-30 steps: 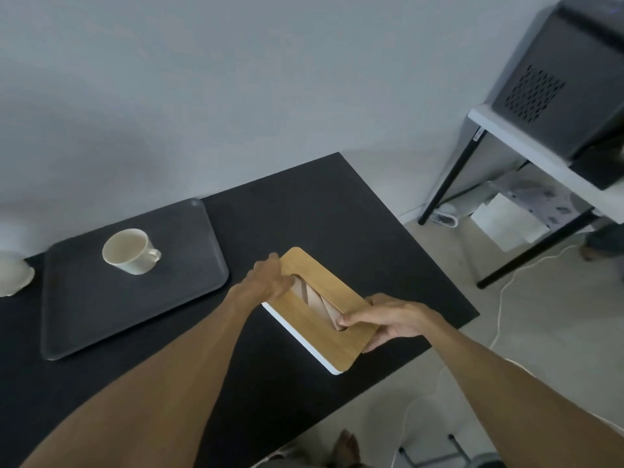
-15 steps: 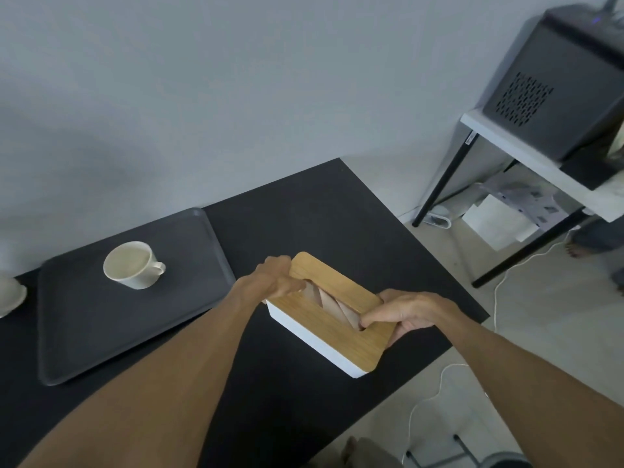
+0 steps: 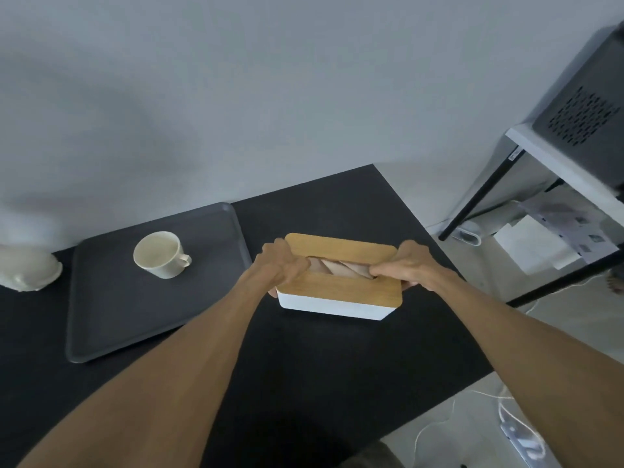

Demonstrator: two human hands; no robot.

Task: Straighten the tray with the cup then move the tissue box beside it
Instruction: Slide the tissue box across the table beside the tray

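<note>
Two hands and four objects on a black worktop (image 3: 320, 359), read from left to right. At 9 o'clock, a pale rounded object (image 3: 28, 270) sits partly out of view. Next comes the dark tray (image 3: 111, 319), its long edges roughly in line with the wall, carrying the cream cup (image 3: 161, 254) upright toward its far half, handle pointing to 3 o'clock. Just right of the tray, near the centre of view, the left hand (image 3: 282, 265) closes over the left end of the tissue box (image 3: 341, 276), with its fingers curled onto the wooden lid; the right hand (image 3: 410, 265) clamps the opposite end likewise, thumb at the slot where tissue shows. At 2 o'clock, off the worktop, a white shelf (image 3: 553, 160) bears a dark appliance (image 3: 587, 106). Compared with one second ago, the box has swung from a diagonal lie to one nearly square with the viewer, and it has come closer to the tray's right edge, with only a narrow strip of worktop between them. Whether its base rests on the worktop cannot be told. By judgement, the tray step is complete and the box is close to its final place, awaiting setting down and release.
</note>
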